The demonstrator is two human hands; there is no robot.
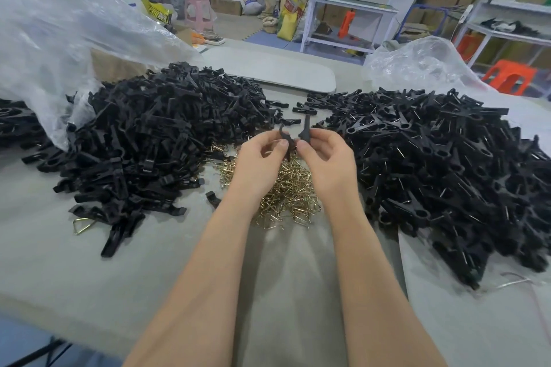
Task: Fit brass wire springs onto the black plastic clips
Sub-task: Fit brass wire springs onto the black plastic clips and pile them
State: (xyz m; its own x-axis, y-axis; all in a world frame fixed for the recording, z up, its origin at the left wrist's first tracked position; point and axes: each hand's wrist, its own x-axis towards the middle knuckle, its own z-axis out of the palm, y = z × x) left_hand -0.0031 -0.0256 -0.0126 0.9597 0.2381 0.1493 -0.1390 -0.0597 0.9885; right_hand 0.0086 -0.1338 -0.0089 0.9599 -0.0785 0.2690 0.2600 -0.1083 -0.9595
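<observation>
Forearms extended, hands raised together over grey table (89,262).
Left hand (262,158) pinches black clip half (284,135); right hand (325,158) pinches second clip half (306,128), upright, above brass springs pile (286,197); left clip heap (155,134) and right clip heap (447,164) flank.

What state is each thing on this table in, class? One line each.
Left hand: pinches a black clip half.
Right hand: pinches a second clip half.
Brass wire springs: loose heap below the hands.
Left pile: loose clip halves, mostly bare.
Right pile: clips with wire showing.
</observation>
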